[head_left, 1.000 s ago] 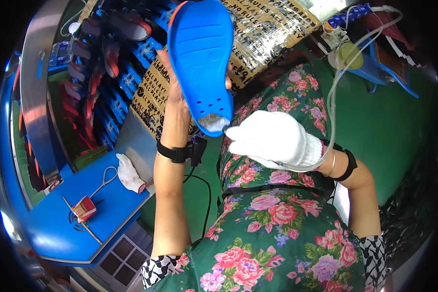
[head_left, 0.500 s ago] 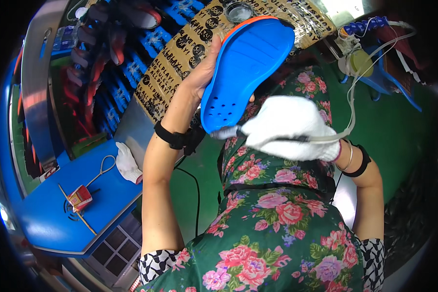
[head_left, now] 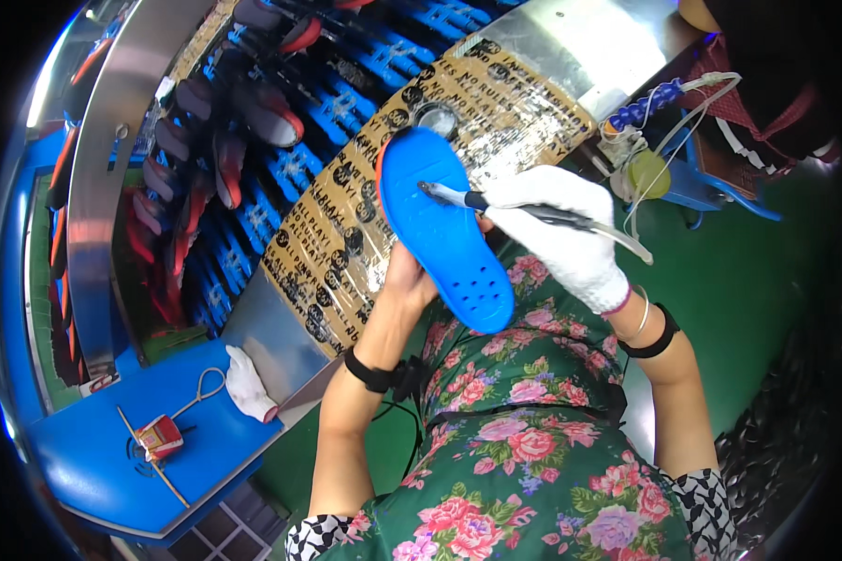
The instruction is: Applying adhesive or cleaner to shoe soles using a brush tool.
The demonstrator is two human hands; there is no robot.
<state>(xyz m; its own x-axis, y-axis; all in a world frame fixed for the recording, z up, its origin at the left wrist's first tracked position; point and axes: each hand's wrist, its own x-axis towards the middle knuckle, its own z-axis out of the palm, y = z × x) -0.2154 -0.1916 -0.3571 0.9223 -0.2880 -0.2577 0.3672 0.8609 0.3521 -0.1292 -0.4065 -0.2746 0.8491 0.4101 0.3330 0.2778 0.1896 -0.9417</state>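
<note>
A blue shoe sole (head_left: pixel 449 248) with an orange-red rim is tilted in front of me, its holed end toward my body. My bare left hand (head_left: pixel 409 273) grips it from beneath and along its left edge; some of its fingers are hidden behind. In a white knit glove, my right hand (head_left: pixel 566 224) is closed round a dark-handled brush (head_left: pixel 466 199). The brush's tip meets the sole's inner face in the wider far half. A pale tube comes off the handle's back end.
Printed cardboard (head_left: pixel 346 224) covers the bench ahead, carrying a small round tub (head_left: pixel 437 120). Beyond it, several dark and red shoe pieces (head_left: pixel 229 164) stand on a blue-stained conveyor. On the blue table (head_left: pixel 94 458) at left lie a white glove (head_left: pixel 248 385) and a red box (head_left: pixel 162 438). Tubing (head_left: pixel 669 150) hangs at right.
The sole has turned anticlockwise, its far end swinging left, and it sits lower. My right hand has brought the brush up from the holed end to the wider half.
</note>
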